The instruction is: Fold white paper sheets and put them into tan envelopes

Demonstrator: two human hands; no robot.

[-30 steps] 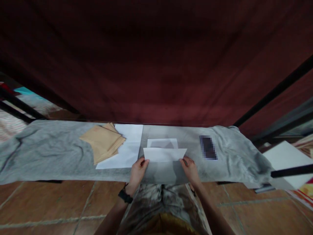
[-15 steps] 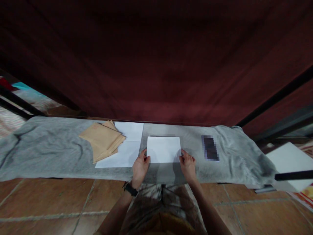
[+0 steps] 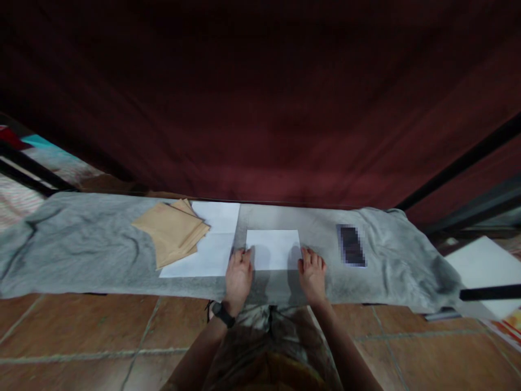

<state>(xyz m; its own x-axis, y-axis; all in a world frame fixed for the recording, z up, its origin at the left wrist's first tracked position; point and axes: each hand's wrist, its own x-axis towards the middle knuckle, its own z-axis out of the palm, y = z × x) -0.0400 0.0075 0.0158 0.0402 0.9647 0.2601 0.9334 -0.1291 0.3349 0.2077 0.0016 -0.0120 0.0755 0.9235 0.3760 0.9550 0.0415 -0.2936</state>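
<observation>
A white sheet of paper (image 3: 277, 245) lies flat on the grey cloth in front of me. My left hand (image 3: 238, 276) rests palm down at its left edge, fingers stretched forward and the thumb side over the paper. At the right edge is my right hand (image 3: 313, 273), its fingers bent slightly and the thumb apart from them. Neither hand visibly pinches the sheet. Left of my left hand, brown paper envelopes (image 3: 175, 231) are fanned in a pile on a larger white sheet (image 3: 217, 250).
The grey cloth (image 3: 93, 244) covers a long narrow surface, with wrinkles toward both ends. A blurred-out dark phone-like rectangle (image 3: 352, 246) lies at the right. Behind hangs a dark red curtain (image 3: 268, 136). Black bars (image 3: 459, 163) flank the sides, and a white board (image 3: 482, 271) is far right.
The white paper has settled flat onto the cloth. My left hand has let go of its edge and turned palm down, shifting slightly right. My right hand has loosened in nearly the same place.
</observation>
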